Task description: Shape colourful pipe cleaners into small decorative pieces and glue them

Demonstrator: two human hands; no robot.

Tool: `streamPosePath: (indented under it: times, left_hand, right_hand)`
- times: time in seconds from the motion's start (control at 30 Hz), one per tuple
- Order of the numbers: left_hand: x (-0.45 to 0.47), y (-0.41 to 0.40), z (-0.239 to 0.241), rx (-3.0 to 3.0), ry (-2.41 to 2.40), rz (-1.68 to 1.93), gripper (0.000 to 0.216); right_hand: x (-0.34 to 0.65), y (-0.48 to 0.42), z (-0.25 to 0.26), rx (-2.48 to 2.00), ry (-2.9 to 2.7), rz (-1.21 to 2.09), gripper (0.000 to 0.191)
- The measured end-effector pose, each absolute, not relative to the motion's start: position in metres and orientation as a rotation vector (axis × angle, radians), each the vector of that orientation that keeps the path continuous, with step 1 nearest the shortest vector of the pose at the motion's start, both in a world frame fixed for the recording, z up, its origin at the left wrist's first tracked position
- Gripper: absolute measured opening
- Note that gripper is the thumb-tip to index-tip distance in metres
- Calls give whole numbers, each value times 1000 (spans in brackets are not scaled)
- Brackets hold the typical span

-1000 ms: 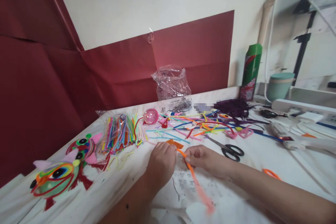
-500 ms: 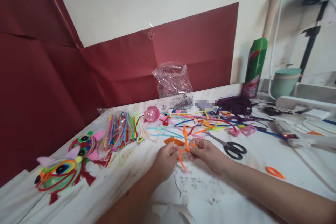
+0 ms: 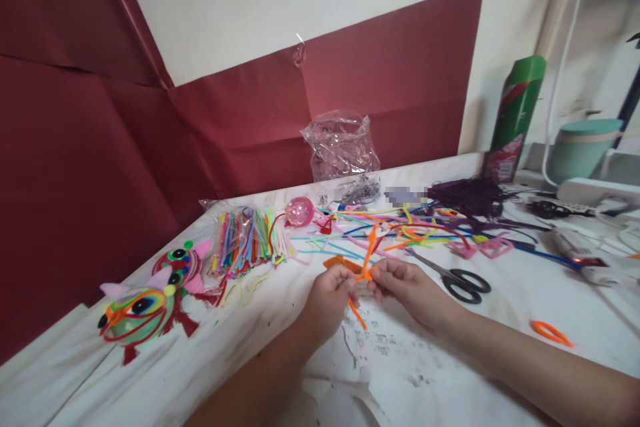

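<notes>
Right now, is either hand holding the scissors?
No, the scissors lie on the table, while the left hand and right hand hold an orange strip.

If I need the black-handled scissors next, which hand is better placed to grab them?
Your right hand, probably: the scissors lie close to its wrist. Your left hand is farther off. Both hold the orange fuzzy stem, so the right may need to let go first.

green bottle (image 3: 518, 121) | lidded teal cup (image 3: 580, 159) beside it | clear plastic bag (image 3: 344, 152) in front of dark-red sheet (image 3: 395, 77)
</notes>
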State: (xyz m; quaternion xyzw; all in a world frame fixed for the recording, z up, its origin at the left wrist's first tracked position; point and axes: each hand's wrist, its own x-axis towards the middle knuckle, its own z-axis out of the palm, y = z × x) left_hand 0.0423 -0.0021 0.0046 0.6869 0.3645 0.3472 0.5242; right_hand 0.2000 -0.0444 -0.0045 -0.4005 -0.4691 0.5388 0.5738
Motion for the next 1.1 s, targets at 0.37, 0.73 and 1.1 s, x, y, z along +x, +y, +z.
streamPosePath:
  times: [0.37,0.73,1.1]
  left_hand:
    - [41,-6,14,1480,716,734,29]
    - [38,-12,10,2253,841,875,16]
    - [36,-11,18,2132,844,959,12]
  right_hand:
    - [203,-47,-3,-1020,-1253,1004,24]
    - [192,-56,-9,-1216,-1518,770,18]
    - [195,-58,2,-1057,-1427,931,14]
